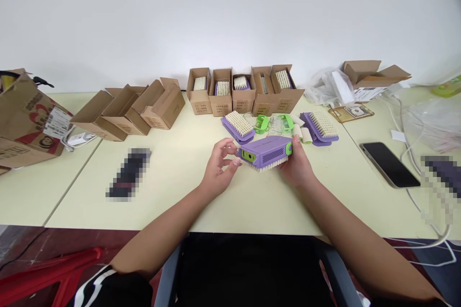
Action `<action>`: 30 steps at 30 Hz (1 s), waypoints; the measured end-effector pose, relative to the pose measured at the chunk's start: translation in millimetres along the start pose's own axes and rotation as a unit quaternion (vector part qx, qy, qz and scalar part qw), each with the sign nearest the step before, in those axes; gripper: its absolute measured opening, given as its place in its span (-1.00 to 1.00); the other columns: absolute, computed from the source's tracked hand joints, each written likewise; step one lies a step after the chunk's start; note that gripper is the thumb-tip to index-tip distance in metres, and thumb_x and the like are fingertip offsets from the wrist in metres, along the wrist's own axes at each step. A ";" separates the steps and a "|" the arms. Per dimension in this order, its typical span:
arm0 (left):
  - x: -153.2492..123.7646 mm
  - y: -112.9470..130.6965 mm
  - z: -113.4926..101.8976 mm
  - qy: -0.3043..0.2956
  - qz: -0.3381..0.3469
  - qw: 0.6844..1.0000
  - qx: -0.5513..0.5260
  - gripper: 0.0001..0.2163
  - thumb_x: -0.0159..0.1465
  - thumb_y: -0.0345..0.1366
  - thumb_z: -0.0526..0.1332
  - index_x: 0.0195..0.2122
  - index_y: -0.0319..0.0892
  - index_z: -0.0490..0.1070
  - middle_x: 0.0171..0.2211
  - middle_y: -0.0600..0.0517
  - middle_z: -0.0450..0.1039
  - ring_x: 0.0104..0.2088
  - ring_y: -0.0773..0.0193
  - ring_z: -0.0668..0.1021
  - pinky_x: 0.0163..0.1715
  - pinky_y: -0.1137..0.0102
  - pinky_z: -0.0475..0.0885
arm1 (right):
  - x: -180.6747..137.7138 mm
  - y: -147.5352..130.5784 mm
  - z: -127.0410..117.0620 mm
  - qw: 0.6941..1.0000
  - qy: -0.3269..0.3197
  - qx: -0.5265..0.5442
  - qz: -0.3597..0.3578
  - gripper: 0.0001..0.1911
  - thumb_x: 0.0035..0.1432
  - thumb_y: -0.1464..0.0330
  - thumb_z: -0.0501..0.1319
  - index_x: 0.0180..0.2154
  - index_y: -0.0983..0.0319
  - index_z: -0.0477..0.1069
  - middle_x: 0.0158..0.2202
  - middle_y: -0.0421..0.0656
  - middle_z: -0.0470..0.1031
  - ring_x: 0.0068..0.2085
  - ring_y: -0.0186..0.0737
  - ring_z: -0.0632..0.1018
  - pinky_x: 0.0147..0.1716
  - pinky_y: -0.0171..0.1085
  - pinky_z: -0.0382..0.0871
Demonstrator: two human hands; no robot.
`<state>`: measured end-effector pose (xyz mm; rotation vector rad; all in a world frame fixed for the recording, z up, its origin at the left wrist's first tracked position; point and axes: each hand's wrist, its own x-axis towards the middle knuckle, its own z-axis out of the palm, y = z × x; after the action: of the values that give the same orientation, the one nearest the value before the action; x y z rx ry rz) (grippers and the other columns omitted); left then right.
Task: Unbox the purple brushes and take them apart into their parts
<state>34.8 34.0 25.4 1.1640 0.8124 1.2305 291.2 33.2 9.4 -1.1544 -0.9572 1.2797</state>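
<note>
Head view, and the right hand (298,165) has its grip clamped on the purple device (267,147), probably light, rigid, best held by opposite ends, the left hand's (220,167) grip apart.

I note a plain, whitish wall (230,14), evenly lit. Pale yellow tables (173,172) adjoin it, seams (73,184) visible. Floor (75,237) below: dark reddish. Red furniture frame (54,271) stands left; grey chair armrests (167,276) flank the near edge.

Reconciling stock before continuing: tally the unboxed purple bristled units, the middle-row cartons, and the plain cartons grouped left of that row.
Unboxed purple bristled units: 3
Middle-row cartons: 5
Left-group plain cartons: 3
Total: 11
</note>
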 end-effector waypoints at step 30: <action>23.4 -13.9 -12.3 0.003 -0.259 0.953 -0.161 -0.63 0.28 -0.10 0.57 -0.06 -0.19 0.55 -0.16 -0.03 0.57 -0.31 0.29 0.70 -0.19 0.34 0.71 | 8.1 -5.8 -25.1 0.970 0.007 -0.160 -0.181 -0.35 0.30 -0.12 0.37 0.27 0.05 0.49 0.27 0.00 0.59 0.22 0.21 0.61 0.13 0.10 0.58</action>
<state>31.6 60.3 11.6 0.6265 0.8181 0.8833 317.6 39.1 9.5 -1.1606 -1.3301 0.8415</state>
